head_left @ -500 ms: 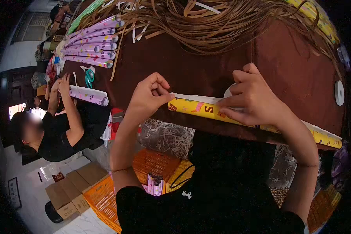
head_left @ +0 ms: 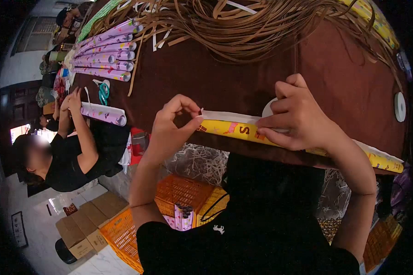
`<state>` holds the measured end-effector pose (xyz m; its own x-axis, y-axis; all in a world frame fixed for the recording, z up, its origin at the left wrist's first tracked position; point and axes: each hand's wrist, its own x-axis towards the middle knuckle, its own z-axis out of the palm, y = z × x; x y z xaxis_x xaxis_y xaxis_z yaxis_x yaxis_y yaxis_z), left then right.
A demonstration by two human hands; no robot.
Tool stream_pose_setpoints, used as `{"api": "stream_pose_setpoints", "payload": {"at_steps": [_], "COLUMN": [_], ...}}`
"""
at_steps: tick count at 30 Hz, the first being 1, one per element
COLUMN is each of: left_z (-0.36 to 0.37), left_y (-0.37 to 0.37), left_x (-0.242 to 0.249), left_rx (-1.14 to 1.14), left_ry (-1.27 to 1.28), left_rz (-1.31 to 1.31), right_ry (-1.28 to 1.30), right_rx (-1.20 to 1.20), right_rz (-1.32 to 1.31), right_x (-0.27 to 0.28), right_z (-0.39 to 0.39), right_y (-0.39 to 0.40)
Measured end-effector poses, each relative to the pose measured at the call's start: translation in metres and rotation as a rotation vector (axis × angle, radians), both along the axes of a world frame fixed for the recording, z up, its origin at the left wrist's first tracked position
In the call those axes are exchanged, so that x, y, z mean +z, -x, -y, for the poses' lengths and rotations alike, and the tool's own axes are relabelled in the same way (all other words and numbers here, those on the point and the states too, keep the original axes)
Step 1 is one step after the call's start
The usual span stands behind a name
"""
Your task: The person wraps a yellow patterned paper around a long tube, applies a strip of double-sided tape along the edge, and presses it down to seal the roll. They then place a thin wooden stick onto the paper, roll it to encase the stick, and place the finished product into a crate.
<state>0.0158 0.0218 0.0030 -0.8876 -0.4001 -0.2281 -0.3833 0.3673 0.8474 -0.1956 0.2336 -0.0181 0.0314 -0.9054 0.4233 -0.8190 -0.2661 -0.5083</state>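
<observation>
Left hand (head_left: 176, 123) and right hand (head_left: 296, 117) touch 1 tube (head_left: 236, 129).

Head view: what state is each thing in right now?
Yellow roll, rolled, white edge exposed.
Left hand, pinching at the yellow roll's end.
Right hand, fingers on the yellow roll.
Purple rolls, rolled, side by side.
Brown strips, loose, heaped.
Scissors, lying down; blades unclear.
Cardboard boxes, grouped together.

White round disc (head_left: 267, 108) part-hidden behind right hand (head_left: 294, 117) — yellow printed roll (head_left: 229, 129) covered mid-length, brown flat strips (head_left: 243, 43) cut off far
</observation>
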Motion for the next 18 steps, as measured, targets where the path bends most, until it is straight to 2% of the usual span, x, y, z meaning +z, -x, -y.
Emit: {"api": "stream_pose_setpoints", "payload": {"at_steps": [3, 5, 6, 11, 15, 17, 18], "left_z": [-0.006, -0.013, -0.012, -0.008, -0.009, -0.008, -0.007], "left_y": [-0.006, -0.008, -0.008, -0.007, 0.000, 0.004, 0.006], "left_x": [0.002, -0.002, -0.002, -0.006, -0.009, -0.006, -0.005], "left_rx": [0.056, 0.078, 0.079, 0.027, 0.048, 0.029, 0.030], "left_ry": [0.005, -0.170, -0.171, -0.038, -0.038, 0.131, 0.130], "left_rz": [-0.064, -0.127, -0.128, -0.044, -0.108, -0.049, -0.049], "right_ry": [0.036, 0.036, 0.035, 0.020, 0.020, 0.019, 0.018], "right_rx": [0.011, 0.008, 0.008, 0.008, -0.021, -0.036, -0.036], "right_rz": [0.034, 0.043, 0.042, 0.024, 0.006, -0.051, -0.051], "right_x": [-0.001, 0.000, -0.001, -0.001, -0.003, -0.004, -0.005], "right_z": [-0.002, -0.003, -0.003, -0.005, -0.005, -0.004, -0.004], "right_y": [-0.003, -0.003, -0.003, -0.004, -0.006, -0.006, -0.007]}}
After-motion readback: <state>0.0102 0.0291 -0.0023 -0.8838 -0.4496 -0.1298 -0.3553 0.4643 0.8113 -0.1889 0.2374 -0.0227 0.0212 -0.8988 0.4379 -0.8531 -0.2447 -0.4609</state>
